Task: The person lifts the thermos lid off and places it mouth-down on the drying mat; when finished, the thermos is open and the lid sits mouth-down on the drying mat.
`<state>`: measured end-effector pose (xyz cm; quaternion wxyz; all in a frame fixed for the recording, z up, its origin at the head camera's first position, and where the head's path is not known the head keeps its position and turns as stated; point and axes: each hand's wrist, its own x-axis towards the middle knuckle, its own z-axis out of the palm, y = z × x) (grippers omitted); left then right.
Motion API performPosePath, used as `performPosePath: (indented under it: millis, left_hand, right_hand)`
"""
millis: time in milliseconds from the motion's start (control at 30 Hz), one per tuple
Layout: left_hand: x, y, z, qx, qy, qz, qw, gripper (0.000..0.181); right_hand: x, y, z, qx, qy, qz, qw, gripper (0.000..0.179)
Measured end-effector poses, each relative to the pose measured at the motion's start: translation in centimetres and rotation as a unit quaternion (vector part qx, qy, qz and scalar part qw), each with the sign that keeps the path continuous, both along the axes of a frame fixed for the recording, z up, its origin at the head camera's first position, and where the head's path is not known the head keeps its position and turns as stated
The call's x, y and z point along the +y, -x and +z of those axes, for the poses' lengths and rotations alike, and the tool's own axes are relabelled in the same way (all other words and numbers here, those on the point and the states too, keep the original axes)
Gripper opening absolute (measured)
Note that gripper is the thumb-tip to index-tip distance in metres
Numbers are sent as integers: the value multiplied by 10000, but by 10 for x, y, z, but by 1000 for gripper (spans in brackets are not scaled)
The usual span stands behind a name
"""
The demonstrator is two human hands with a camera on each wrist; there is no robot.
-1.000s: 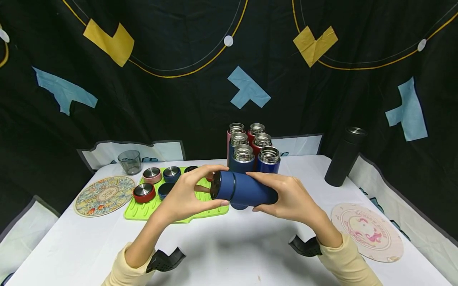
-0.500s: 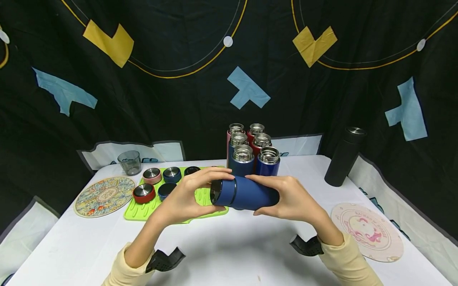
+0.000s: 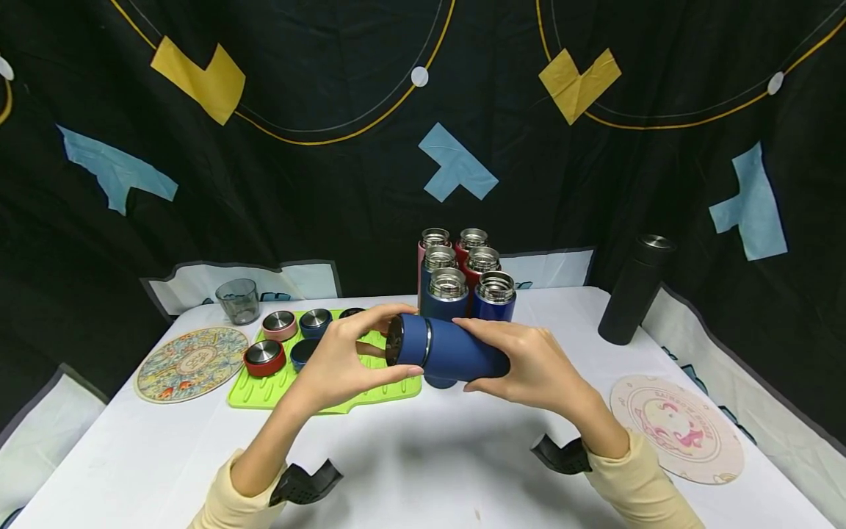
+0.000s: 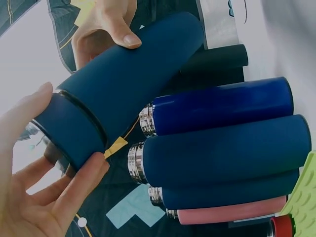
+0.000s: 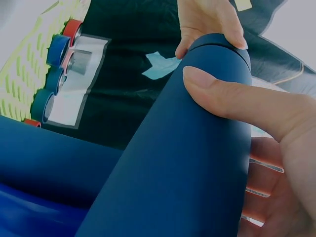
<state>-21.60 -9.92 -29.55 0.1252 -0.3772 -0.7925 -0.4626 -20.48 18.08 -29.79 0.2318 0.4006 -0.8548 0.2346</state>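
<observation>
A dark blue thermos bottle point(image 3: 465, 351) is held on its side above the table, its lidded end toward the left. My right hand point(image 3: 538, 364) grips the body, with the thumb laid along it in the right wrist view. At the other end my left hand point(image 3: 344, 360) holds the blue lid point(image 4: 69, 128) between thumb and fingertips. The lid sits on the bottle, with a thin dark ring at the seam. Behind the hands stand several lidless thermos bottles, among them a bright blue bottle point(image 3: 496, 297) and a pink bottle point(image 4: 232, 210).
A green mat point(image 3: 254, 393) at the left bears several lids, including a red lid point(image 3: 265, 358). A glass point(image 3: 239, 301) and a patterned round mat point(image 3: 192, 364) lie beyond it. At the right are a tall black bottle point(image 3: 636, 294) and a pink round mat point(image 3: 677, 430).
My left fingers first closed further over the lid, then spread apart again while still holding it. The bottle dipped slightly and rose again. My right hand keeps its grip.
</observation>
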Motion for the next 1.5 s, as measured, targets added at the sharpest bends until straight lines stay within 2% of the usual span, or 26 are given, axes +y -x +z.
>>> performPosePath:
  millis: [133,333,433,833,1233,1400,1500]
  left_hand:
    - [-2,0,0,108,233,-195,9995,71]
    - [-4,3,0,704,395,-769,9938,67]
    - [-4,3,1,785,360,-824,9929,64]
    - [-3,-1,2,425,7,-244,9988,66]
    - [0,-5,0,49,-200,131,9997,66]
    - [2,-7,1,-42,-186,215,9996,67]
    - [2,-6,0,-88,-89,105,9999,69]
  right_hand:
    - [2,1,1,-93,-22,49,9999,82]
    - [6,2,1,-611,79,170,9980,80]
    - [7,2,1,-712,92,192,9972,80]
    - [5,-2,4,-274,26,96,9996,83]
    - [4,-1,2,63,-57,-7,10000,83]
    - [4,-1,2,79,-71,-11,9999,82]
    - [6,-1,3,-26,-58,20,10000,82]
